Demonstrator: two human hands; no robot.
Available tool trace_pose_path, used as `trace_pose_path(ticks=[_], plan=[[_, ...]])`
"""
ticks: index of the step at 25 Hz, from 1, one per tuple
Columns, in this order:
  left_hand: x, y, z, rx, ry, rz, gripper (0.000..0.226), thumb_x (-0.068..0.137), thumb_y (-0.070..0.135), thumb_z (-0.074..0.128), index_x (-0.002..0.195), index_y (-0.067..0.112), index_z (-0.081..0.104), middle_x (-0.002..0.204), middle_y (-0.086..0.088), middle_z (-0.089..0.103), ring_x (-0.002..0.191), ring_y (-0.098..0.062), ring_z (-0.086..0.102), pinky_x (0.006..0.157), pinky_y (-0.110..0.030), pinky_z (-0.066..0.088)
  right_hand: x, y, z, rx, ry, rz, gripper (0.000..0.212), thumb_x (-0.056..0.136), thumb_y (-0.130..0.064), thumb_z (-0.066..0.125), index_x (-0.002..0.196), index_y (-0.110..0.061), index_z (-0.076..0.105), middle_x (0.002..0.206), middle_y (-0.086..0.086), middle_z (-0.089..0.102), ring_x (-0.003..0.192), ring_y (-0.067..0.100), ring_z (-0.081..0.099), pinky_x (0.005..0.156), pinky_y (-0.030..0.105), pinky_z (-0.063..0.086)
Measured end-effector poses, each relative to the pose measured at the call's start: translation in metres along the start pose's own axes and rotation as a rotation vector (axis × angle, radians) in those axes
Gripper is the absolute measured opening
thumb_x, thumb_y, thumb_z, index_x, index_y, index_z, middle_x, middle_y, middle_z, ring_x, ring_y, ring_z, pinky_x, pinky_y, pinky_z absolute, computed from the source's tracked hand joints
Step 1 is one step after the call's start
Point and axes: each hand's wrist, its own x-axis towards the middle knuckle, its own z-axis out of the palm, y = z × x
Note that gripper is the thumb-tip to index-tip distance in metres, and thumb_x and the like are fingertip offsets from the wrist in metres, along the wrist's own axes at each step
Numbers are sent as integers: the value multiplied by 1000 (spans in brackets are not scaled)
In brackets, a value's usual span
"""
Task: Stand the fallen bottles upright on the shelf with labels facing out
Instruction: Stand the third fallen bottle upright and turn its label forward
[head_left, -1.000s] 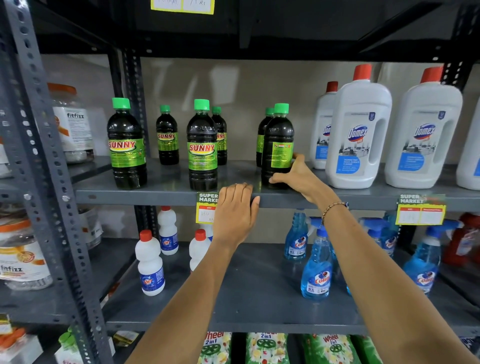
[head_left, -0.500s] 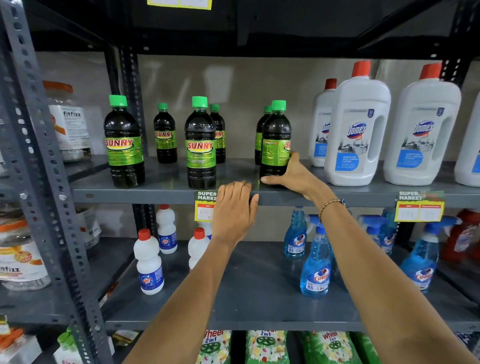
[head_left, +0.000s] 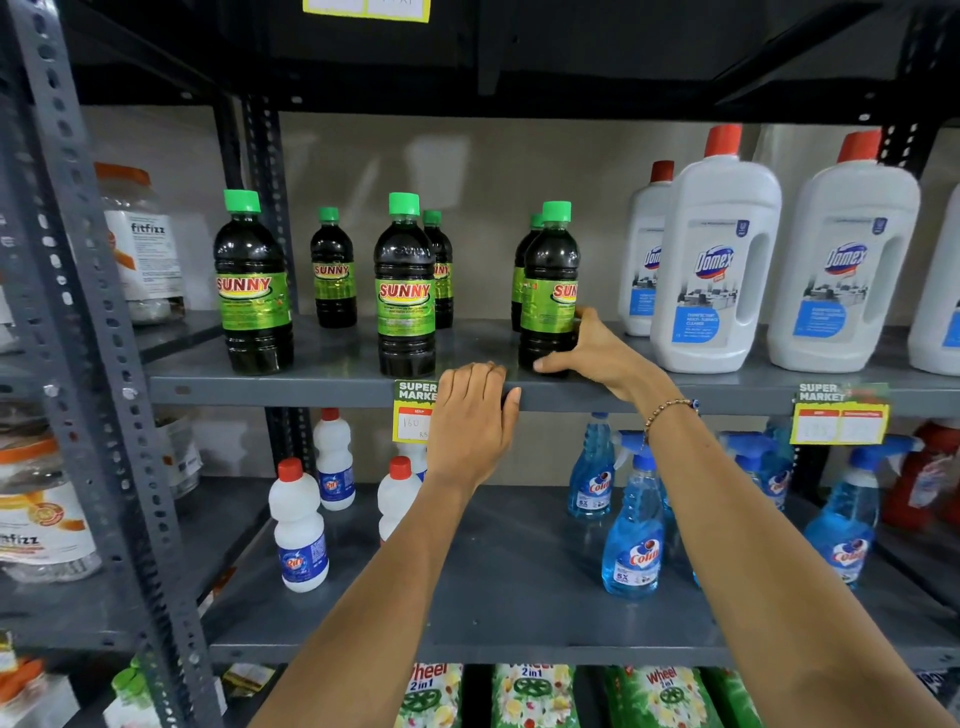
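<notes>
Several dark Sunny bottles with green caps stand upright on the grey shelf (head_left: 322, 387). The left front bottle (head_left: 253, 283) and the middle front bottle (head_left: 405, 286) show their labels straight out. My right hand (head_left: 597, 351) wraps the base of the right front Sunny bottle (head_left: 549, 280), whose label is turned partly to the right, showing only "SU". My left hand (head_left: 472, 415) rests flat over the shelf's front edge, holding nothing. More Sunny bottles (head_left: 332, 267) stand in the back row.
White Domex jugs (head_left: 714, 254) with red caps stand right of the gripped bottle. Price tags (head_left: 839, 415) hang on the shelf edge. Below are small white bottles (head_left: 298, 525) and blue Colin sprays (head_left: 634, 525). A perforated grey upright (head_left: 93, 332) stands at left.
The right front Sunny bottle has been rotated under my right hand, and the "SU" of its label now shows at the right. My left hand has stayed on the shelf edge.
</notes>
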Motion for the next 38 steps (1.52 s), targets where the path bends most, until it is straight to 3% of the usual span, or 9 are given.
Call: trace_pose_path(ticks=[4, 8, 14, 25, 30, 33, 36, 38], plan=[[0, -1, 1, 13, 17, 13, 32, 98, 31, 42, 106, 7, 61, 103, -8, 64, 93, -25, 57, 90, -35, 34, -3, 1, 10, -93, 53, -45, 102, 61, -37, 87, 136, -11, 23, 122, -3, 48, 112, 12, 49, 91, 25, 41], [-1, 0, -1, -15, -2, 1, 33, 98, 31, 41, 107, 7, 62, 105, -8, 64, 95, -25, 57, 90, -36, 37, 0, 1, 0, 24, -17, -18, 92, 65, -21, 87, 138, -7, 33, 127, 5, 58, 118, 18, 55, 106, 39, 42], [-1, 1, -5, -10, -12, 4, 33, 98, 31, 41, 108, 6, 62, 106, -9, 65, 96, -26, 58, 91, -36, 36, -8, 3, 9, -104, 131, -59, 98, 55, -47, 87, 132, -14, 36, 122, -3, 54, 111, 14, 52, 95, 32, 43], [0, 2, -10, -29, -65, 7, 36, 99, 31, 40, 113, 6, 61, 111, -9, 65, 102, -26, 58, 96, -38, 38, -9, 0, 4, -72, 111, -58, 87, 55, -44, 88, 125, -18, 43, 112, -6, 57, 107, 15, 55, 89, 29, 42], [9, 9, -14, -76, -26, -91, 31, 97, 30, 48, 111, 6, 63, 103, -10, 68, 94, -29, 61, 87, -39, 41, -7, 2, 3, -54, 91, -60, 86, 57, -43, 88, 126, -19, 44, 112, -7, 58, 106, 12, 55, 87, 27, 41], [36, 16, -20, -179, -172, -268, 37, 93, 31, 52, 123, 9, 53, 114, -9, 65, 104, -29, 60, 85, -40, 42, -6, 4, 2, -18, 37, -75, 80, 61, -38, 87, 127, -19, 46, 114, -7, 60, 108, 11, 56, 95, 30, 43], [73, 10, -20, -542, -445, -486, 61, 88, 21, 60, 141, 8, 33, 142, -11, 46, 128, -28, 46, 98, -36, 39, -7, 4, 1, 16, 5, -101, 80, 64, -33, 86, 131, -15, 47, 120, -3, 62, 112, 12, 56, 98, 29, 42], [90, 0, -20, -692, -626, -551, 74, 85, 14, 65, 147, 8, 25, 148, -11, 41, 131, -26, 43, 104, -33, 37, -7, 3, 0, 24, -24, -100, 78, 68, -29, 85, 133, -13, 46, 121, -2, 61, 112, 12, 56, 97, 27, 42]])
